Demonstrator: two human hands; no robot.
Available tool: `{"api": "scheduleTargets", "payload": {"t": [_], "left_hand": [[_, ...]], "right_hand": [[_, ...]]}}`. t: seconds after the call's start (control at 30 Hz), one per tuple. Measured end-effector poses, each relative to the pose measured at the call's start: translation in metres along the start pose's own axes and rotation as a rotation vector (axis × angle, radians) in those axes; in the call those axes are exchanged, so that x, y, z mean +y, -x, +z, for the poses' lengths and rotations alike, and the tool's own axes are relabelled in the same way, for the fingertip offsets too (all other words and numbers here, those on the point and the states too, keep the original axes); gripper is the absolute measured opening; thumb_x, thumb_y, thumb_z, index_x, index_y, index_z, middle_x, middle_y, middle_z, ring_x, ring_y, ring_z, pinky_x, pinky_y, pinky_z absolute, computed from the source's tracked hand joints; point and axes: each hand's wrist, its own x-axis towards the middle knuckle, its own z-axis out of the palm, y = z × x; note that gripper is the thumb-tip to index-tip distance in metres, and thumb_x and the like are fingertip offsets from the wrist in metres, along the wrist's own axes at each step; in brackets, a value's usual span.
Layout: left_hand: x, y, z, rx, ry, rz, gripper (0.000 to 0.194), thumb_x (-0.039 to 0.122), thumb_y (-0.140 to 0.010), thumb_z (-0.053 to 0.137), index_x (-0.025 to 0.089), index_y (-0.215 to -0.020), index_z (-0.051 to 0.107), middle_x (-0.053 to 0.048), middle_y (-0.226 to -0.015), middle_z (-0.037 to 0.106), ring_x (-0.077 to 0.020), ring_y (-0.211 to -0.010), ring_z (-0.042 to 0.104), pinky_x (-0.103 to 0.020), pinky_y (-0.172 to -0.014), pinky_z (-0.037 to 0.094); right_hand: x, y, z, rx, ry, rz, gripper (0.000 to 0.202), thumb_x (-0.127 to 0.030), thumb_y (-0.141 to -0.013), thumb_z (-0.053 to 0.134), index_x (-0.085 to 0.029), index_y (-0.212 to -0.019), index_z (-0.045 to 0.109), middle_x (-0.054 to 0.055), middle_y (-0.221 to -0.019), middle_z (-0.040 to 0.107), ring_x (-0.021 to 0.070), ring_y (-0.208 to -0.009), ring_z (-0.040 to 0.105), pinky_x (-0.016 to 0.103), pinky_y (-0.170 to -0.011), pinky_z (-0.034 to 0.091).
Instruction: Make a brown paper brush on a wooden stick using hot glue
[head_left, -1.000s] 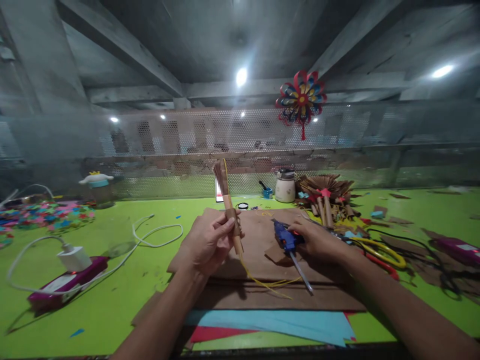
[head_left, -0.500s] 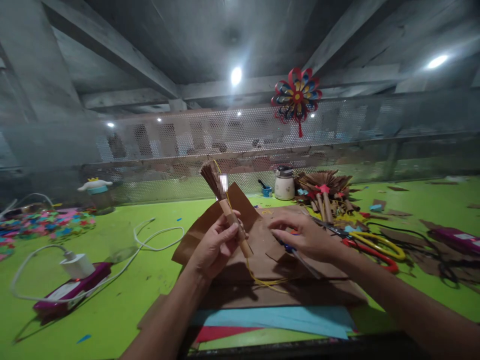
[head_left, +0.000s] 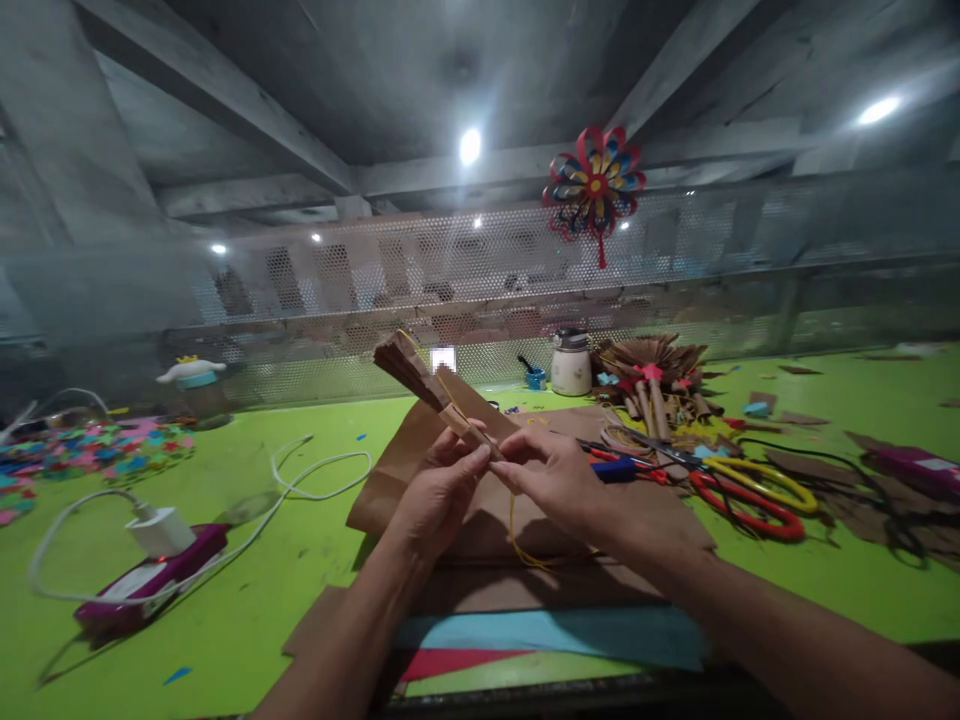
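Note:
A folded brown paper fan [head_left: 411, 372] with a rolled paper handle is tilted up to the left, a yellow string running along it. My left hand [head_left: 448, 480] is closed round the handle. Fingers and thumb of my right hand [head_left: 544, 472] pinch the handle's lower end, touching my left fingertips. Below the hands the yellow string [head_left: 517, 535] hangs over brown paper sheets [head_left: 480, 590]. A blue-handled tool [head_left: 613, 469] lies just right of my right hand.
Scissors with red and yellow handles [head_left: 757, 490] lie at the right, before a pile of finished paper fans [head_left: 652, 375]. A white jar [head_left: 571, 365] stands behind. At the left are a purple power strip [head_left: 150, 585], white cable and paper stars [head_left: 112, 450]. Blue paper [head_left: 547, 632] lies in front.
My right hand has moved left and down onto the handle's lower end; before, it was apart, over the blue-handled tool. The fan has tilted further left.

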Motion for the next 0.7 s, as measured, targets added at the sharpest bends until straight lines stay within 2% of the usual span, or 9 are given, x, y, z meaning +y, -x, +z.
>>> {"api": "scheduleTargets", "payload": {"t": [0.13, 0.27, 0.43, 0.53, 0.7], "left_hand": [[0.001, -0.001, -0.001, 0.022, 0.05, -0.01, 0.026, 0.011, -0.068, 0.068, 0.016, -0.093, 0.066, -0.003, -0.086, 0.067, -0.0116, -0.083, 0.059, -0.022, -0.081, 0.043], [0.003, -0.001, -0.003, 0.031, 0.057, -0.047, 0.034, 0.013, -0.07, 0.067, 0.015, -0.103, 0.064, -0.004, -0.085, 0.067, -0.0113, -0.081, 0.059, -0.024, -0.083, 0.042], [0.002, -0.001, -0.005, -0.002, 0.045, -0.039, 0.019, 0.014, -0.068, 0.068, 0.014, -0.087, 0.069, -0.004, -0.083, 0.068, -0.0145, -0.081, 0.061, -0.027, -0.083, 0.044], [0.001, -0.001, -0.005, -0.022, 0.044, -0.033, 0.017, 0.013, -0.07, 0.067, 0.014, -0.087, 0.068, -0.004, -0.084, 0.068, -0.0141, -0.082, 0.061, -0.026, -0.081, 0.045], [0.001, -0.002, -0.004, 0.066, 0.075, -0.037, 0.019, 0.012, -0.067, 0.07, 0.013, -0.086, 0.069, -0.003, -0.083, 0.068, -0.0113, -0.079, 0.061, -0.022, -0.078, 0.046]], "right_hand": [[-0.005, 0.003, -0.004, 0.029, 0.073, -0.071, 0.008, -0.023, -0.074, 0.062, -0.015, -0.073, 0.061, 0.003, -0.069, 0.062, 0.0137, -0.065, 0.057, 0.026, -0.061, 0.045], [-0.005, 0.007, -0.007, 0.014, 0.146, -0.143, 0.005, -0.022, -0.077, 0.059, -0.017, -0.078, 0.06, 0.002, -0.074, 0.061, 0.0149, -0.07, 0.055, 0.028, -0.065, 0.044], [0.004, 0.011, -0.005, 0.032, 0.228, -0.284, 0.012, -0.018, -0.079, 0.056, -0.017, -0.091, 0.056, 0.004, -0.081, 0.059, 0.0165, -0.075, 0.053, 0.03, -0.069, 0.043], [0.006, 0.014, -0.003, 0.038, 0.351, -0.383, 0.018, -0.016, -0.083, 0.05, -0.017, -0.1, 0.054, 0.007, -0.087, 0.058, 0.0198, -0.082, 0.051, 0.034, -0.074, 0.041], [0.001, 0.019, -0.001, 0.074, 0.567, -0.471, 0.019, -0.017, -0.086, 0.043, -0.014, -0.1, 0.057, 0.011, -0.091, 0.056, 0.0235, -0.088, 0.047, 0.041, -0.078, 0.04]]}}
